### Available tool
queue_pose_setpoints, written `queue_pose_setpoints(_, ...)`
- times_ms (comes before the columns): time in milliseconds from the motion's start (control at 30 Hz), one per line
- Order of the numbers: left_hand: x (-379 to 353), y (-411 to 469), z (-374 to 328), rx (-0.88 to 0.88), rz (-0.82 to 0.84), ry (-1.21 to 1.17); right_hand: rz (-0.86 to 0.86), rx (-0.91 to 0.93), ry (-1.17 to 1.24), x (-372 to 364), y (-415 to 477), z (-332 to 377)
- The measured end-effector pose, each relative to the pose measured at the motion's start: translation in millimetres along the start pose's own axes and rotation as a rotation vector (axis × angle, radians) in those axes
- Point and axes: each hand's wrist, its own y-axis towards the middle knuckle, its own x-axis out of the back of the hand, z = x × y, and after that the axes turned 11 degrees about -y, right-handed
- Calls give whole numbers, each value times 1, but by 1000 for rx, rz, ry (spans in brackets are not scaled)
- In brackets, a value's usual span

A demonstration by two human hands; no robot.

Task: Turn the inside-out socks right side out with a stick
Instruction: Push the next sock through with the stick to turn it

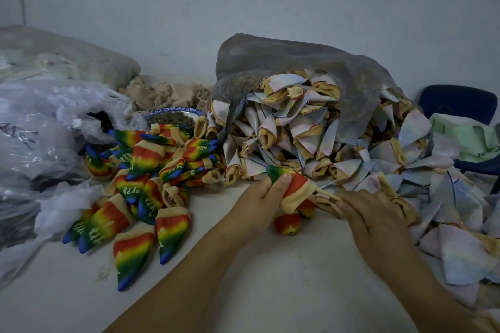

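A pale, smooth table [270, 278] carries a grey mesh bag [284, 57] spilling faded, fuzzy inside-out socks [297, 127], cone-shaped with tan cuffs. To its left lies a heap of rainbow-striped socks [146, 186] lettered "HAPPY". The left hand [257, 197] grips one rainbow sock [293, 186]. The right hand [373, 216] pinches the thin tan stick [326, 193] poking from its cuff.

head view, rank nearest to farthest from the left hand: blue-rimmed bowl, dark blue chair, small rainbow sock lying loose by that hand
1. Small rainbow sock, right beside the left hand, just to its right.
2. Blue-rimmed bowl, farther back on the left.
3. Dark blue chair, far right by the wall.
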Motion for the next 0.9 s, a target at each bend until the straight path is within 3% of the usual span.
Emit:
queue_pose_setpoints(200, -12, 2, -2, 23, -49, 134, 14, -56, 109, -2, -4, 14)
queue_pose_setpoints(300, -12, 2, -4, -8, -91, 121, 119, -111, 152, -7, -9, 32)
queue_pose_setpoints(500, -13, 1, 2, -21, -95, 138, 132, -109, 190, -5, -9, 28)
queue_pose_setpoints(667, -11, 0, 6, -1, -104, -75, 105, -89, 181, -8, -7, 24)
queue_pose_setpoints(900, -7, 1, 6, 12, -81, -195, 36, 1, 127, -6, -2, 8)
